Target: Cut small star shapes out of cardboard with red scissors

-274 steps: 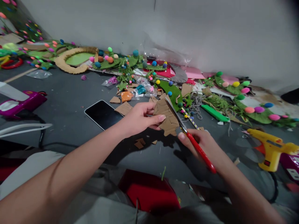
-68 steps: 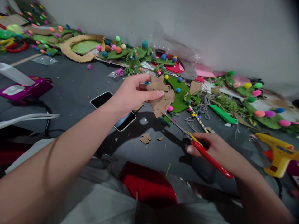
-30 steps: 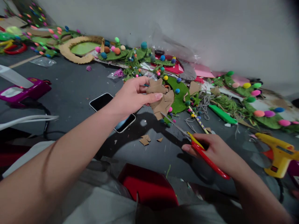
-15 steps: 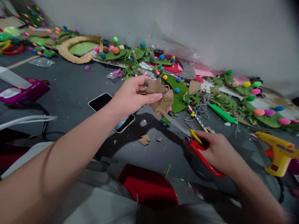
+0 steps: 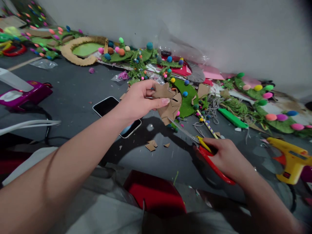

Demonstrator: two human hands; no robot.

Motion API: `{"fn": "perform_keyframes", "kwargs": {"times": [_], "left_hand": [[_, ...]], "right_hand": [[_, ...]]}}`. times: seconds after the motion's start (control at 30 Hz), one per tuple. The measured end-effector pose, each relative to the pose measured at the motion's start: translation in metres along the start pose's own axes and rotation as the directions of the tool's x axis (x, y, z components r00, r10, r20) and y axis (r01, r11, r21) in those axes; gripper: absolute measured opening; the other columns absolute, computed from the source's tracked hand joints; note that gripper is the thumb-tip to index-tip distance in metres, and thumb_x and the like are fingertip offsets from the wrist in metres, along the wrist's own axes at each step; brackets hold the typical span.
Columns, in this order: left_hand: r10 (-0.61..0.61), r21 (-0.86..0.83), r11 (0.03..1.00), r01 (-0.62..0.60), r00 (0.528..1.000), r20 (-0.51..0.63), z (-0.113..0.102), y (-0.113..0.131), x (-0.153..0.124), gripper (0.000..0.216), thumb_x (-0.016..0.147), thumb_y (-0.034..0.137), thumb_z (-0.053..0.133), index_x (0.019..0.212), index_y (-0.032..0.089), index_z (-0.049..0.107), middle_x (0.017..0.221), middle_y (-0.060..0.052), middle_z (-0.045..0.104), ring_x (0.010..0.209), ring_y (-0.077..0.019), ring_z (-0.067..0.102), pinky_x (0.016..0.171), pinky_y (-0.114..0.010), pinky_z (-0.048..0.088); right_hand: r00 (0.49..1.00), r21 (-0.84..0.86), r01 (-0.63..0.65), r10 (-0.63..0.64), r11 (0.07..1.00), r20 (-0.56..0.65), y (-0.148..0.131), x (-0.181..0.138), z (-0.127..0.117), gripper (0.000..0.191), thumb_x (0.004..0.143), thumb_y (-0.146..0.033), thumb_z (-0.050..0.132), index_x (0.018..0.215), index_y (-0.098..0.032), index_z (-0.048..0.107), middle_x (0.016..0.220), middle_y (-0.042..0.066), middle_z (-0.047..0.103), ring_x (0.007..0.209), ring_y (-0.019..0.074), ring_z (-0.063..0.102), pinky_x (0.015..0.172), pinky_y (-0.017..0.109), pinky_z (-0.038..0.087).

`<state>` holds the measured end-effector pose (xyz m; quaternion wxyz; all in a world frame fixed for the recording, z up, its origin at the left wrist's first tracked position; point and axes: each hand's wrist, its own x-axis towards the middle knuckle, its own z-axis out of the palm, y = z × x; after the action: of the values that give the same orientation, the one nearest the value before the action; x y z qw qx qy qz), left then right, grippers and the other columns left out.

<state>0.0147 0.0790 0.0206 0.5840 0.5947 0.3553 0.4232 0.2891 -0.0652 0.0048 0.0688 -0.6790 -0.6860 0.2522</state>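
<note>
Between the thumb and fingers of my left hand (image 5: 137, 100) is a brown cardboard cutout (image 5: 170, 109) with pointed, star-like edges. It is held up above the table. My right hand (image 5: 227, 159) is wrapped round the red and yellow handles of a pair of scissors (image 5: 211, 159). Their blades point up and left, with the tips at the lower edge of the cardboard. Whether the blades grip the cardboard I cannot tell. Small cardboard scraps (image 5: 151, 145) lie on the table below. A phone (image 5: 107, 105) lies partly hidden behind my left wrist.
A yellow glue gun (image 5: 290, 159) stands at the right, a purple device (image 5: 26, 96) at the left. Green felt leaves with colored balls (image 5: 186, 100) line the wall. A green comb-like piece (image 5: 232, 117), grey string (image 5: 213, 105) and a dotted pencil-like stick (image 5: 207, 123) lie behind my right hand.
Both hands hold nearly the same place. The cardboard cutout is tilted slightly, with a small dark slit now showing in it, and the scissor blades look closer together.
</note>
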Motion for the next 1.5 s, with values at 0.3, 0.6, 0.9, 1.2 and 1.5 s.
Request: {"fn": "perform_keyframes", "kwargs": {"times": [0.3,0.6,0.9,1.2,1.5], "left_hand": [[-0.066,0.037,0.997,0.066,0.998,-0.018,0.001,-0.004,-0.001,0.018,0.078,0.019,0.087,0.084,0.02,0.07,0.084,-0.002,0.076,0.086,-0.022,0.075,0.081,-0.039,0.063],[-0.126,0.042,0.991,0.131,0.987,-0.102,0.0,-0.002,0.0,0.018,0.079,0.02,0.088,0.079,0.019,0.07,0.074,-0.001,0.071,0.071,-0.0178,0.069,0.075,-0.039,0.061],[-0.125,-0.043,0.992,0.12,0.983,-0.132,-0.005,-0.004,0.003,0.019,0.082,0.017,0.087,0.094,0.018,0.071,0.094,-0.005,0.078,0.088,-0.021,0.075,0.08,-0.038,0.061],[-0.226,-0.293,0.937,0.188,0.969,-0.102,0.004,0.005,-0.003,0.035,0.079,0.003,0.084,0.108,0.015,0.066,0.093,-0.006,0.078,0.086,-0.0215,0.079,0.085,-0.04,0.067],[-0.337,-0.488,0.824,0.286,0.941,-0.017,0.02,0.002,-0.009,0.023,0.086,0.006,0.08,0.092,0.014,0.06,0.1,-0.011,0.081,0.096,-0.0247,0.08,0.095,-0.047,0.066]], "right_hand": [[0.996,0.078,0.031,-0.038,0.996,0.082,0.001,0.008,-0.002,0.054,0.088,-0.064,0.068,0.06,-0.022,0.048,0.059,-0.005,0.035,0.059,0.0129,0.03,0.052,0.029,0.027],[0.988,0.05,0.054,-0.06,0.997,0.14,0.004,0.011,-0.004,0.06,0.086,-0.075,0.07,0.06,-0.024,0.052,0.055,-0.005,0.041,0.057,0.0141,0.032,0.054,0.031,0.027],[0.995,0.034,-0.027,0.024,0.999,0.094,0.006,0.008,-0.002,0.06,0.087,-0.075,0.068,0.063,-0.024,0.049,0.059,-0.005,0.042,0.06,0.0152,0.037,0.057,0.03,0.029],[1.0,0.15,-0.025,0.025,0.988,-0.001,0.018,0.001,-0.01,0.06,0.092,-0.076,0.06,0.065,-0.025,0.044,0.064,-0.003,0.041,0.061,0.0159,0.04,0.055,0.031,0.031],[0.998,0.306,-0.033,0.049,0.951,-0.044,0.0,-0.001,-0.009,0.062,0.086,-0.079,0.065,0.064,-0.026,0.041,0.061,-0.005,0.039,0.057,0.0148,0.038,0.051,0.029,0.033]]}}
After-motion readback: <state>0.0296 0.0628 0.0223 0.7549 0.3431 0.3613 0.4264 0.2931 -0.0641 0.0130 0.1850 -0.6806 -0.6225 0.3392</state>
